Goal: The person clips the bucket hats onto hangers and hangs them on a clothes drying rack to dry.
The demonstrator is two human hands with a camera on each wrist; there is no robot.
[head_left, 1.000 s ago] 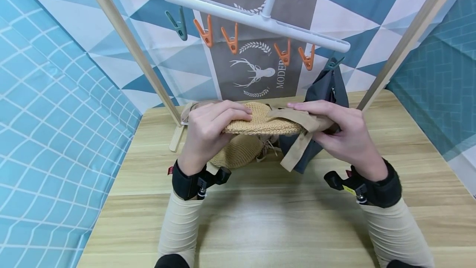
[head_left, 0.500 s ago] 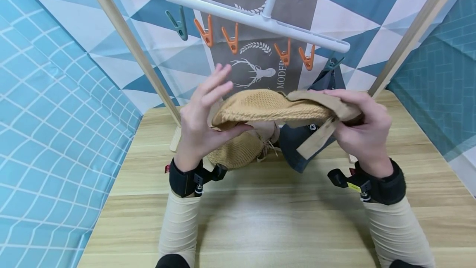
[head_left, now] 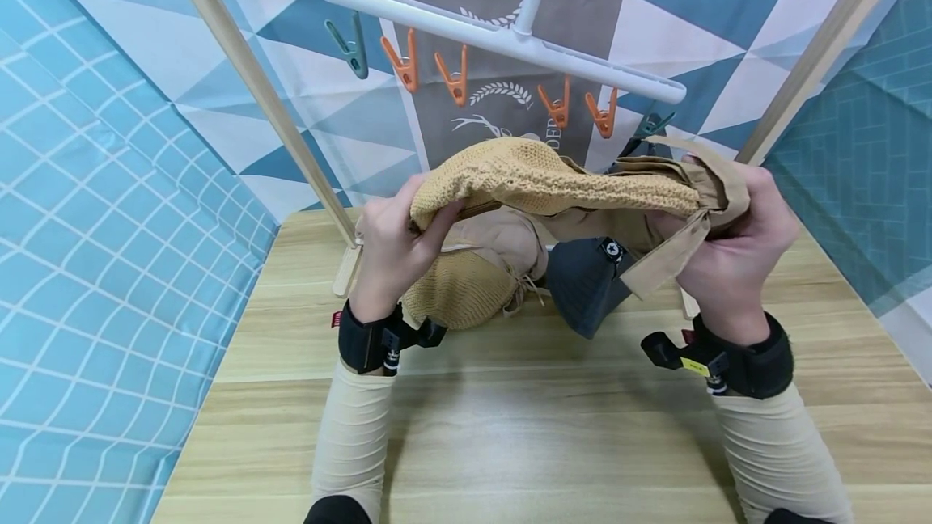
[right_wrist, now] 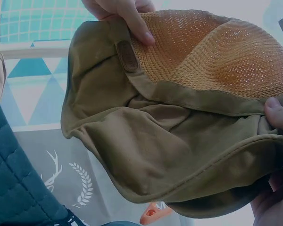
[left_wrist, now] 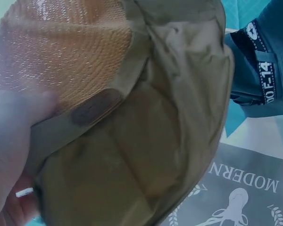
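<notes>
A sun hat (head_left: 520, 172) with a tan woven crown and a khaki cloth brim (right_wrist: 146, 155) is held up in both hands, above the table. My left hand (head_left: 396, 245) pinches the brim's left side, thumb on the crown's inner band. On the right, my right hand (head_left: 750, 241) grips the other side, near a loose khaki ribbon (head_left: 666, 257). The wrist views look into the hat, where a brown oval label (right_wrist: 128, 56) sits on the band. Behind it are a second hat (head_left: 462, 289) with a woven crown and a dark blue bucket hat (head_left: 582, 285).
A white hanger (head_left: 502, 39) hangs from a wooden rack (head_left: 255, 95). Several orange clothespins (head_left: 451, 79) and a green clothespin (head_left: 349, 47) hang below it. Another green clothespin (head_left: 651, 126) is above the blue hat. A wooden table (head_left: 524, 427) lies beneath my arms.
My left hand let go of the hat's crown, opened, then took hold of its left edge. My right hand moved right, and the hat is spread wider and raised.
</notes>
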